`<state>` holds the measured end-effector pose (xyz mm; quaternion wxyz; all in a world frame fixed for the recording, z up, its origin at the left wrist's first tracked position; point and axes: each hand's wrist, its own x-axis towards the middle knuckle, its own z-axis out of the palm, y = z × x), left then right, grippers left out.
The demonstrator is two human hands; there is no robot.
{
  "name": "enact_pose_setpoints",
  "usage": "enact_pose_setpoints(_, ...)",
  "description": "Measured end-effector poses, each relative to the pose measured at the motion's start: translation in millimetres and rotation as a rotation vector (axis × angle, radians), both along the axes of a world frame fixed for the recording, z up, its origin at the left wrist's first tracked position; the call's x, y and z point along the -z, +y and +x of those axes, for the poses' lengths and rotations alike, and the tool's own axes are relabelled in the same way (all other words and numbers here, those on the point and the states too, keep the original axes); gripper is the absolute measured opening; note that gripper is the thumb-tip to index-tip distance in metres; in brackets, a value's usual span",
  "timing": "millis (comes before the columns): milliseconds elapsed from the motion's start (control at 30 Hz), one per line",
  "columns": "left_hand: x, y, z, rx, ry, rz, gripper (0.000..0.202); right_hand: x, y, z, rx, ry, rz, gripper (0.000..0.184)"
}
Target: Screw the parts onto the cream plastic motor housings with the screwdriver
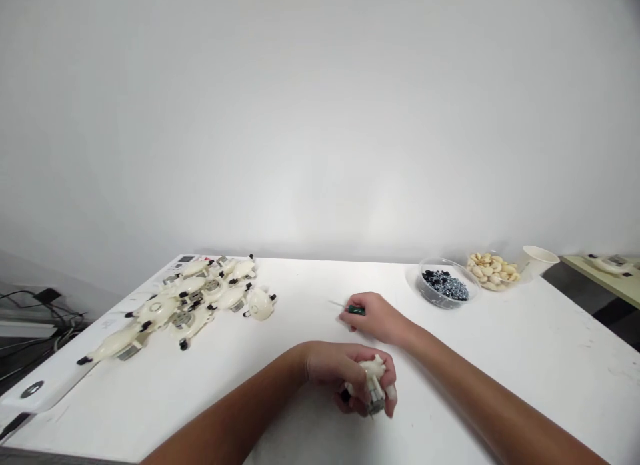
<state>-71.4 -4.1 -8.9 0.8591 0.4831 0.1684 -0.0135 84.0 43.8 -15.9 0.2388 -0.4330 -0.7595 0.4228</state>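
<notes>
My left grip (330, 371) is clenched on a white plastic toy body (373, 383), and my right grip (379, 318), just past it, holds a green-handled screwdriver (355, 310) low over the table (505, 358), so I should hold both firm and steady.

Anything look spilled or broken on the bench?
Nothing stands out: the small dark parts sit inside their clear plastic bowl, and the white plastic housings lie heaped at left, unbroken as far as this view shows.
</notes>
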Motion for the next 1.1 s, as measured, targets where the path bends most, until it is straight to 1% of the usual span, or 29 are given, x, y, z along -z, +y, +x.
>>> enact_pose_setpoints(67, -3.0, -1, 1, -0.123, 0.002, -0.01, 0.035, 0.1, -2, 25, 0.017, 0.107, -0.049, 0.022)
enact_pose_setpoints(133, -5.6, -1, 1, -0.237, -0.001, -0.06, 0.035, 2.1, -5, 46, 0.068, 0.208, -0.082, 0.026)
enact_pose_setpoints(200, -6.0, 1, 2, -0.313, -0.01, -0.137, 0.035, 5.2, -7, 60, 0.11, 0.291, -0.129, 0.034)
enact_pose_setpoints(267, -4.1, 4, 1, -0.353, -0.032, -0.21, 0.034, 7.0, -10, 67, 0.131, 0.356, -0.174, 0.041)
enact_pose_setpoints(333, -1.1, 7, 0, -0.359, -0.06, -0.266, 0.032, 5.9, -12, 69, 0.121, 0.405, -0.224, 0.043)
enact_pose_setpoints(433, 2.1, 10, -2, -0.361, -0.082, -0.324, 0.03, -2.1, -15, 70, 0.072, 0.439, -0.255, 0.036)
enact_pose_setpoints(533, 2.1, 12, -3, -0.363, -0.076, -0.358, 0.03, -12.7, -18, 71, 0.037, 0.403, -0.173, 0.028)
enact_pose_setpoints(600, 1.5, 11, -3, -0.374, -0.066, -0.372, 0.032, -18.0, -20, 72, 0.013, 0.363, -0.125, 0.026)
enact_pose_setpoints(700, 2.2, 10, -2, -0.407, -0.063, -0.399, 0.034, -21.6, -23, 72, -0.031, 0.317, -0.029, 0.025)
enact_pose_setpoints(800, 4.5, 9, -1, -0.412, -0.071, -0.426, 0.034, -22.9, -24, 71, -0.075, 0.283, 0.079, 0.023)
enact_pose_setpoints(867, 5.3, 9, -1, -0.414, -0.087, -0.415, 0.034, -24.4, -24, 71, -0.087, 0.27, 0.11, 0.023)
enact_pose_setpoints(933, 4.7, 8, 0, -0.436, -0.103, -0.376, 0.034, -26.6, -25, 71, -0.09, 0.266, 0.109, 0.024)
enact_pose_setpoints(1100, -1.1, 7, 0, -0.471, -0.091, -0.304, 0.036, -30.4, -28, 71, -0.083, 0.302, 0.043, 0.025)
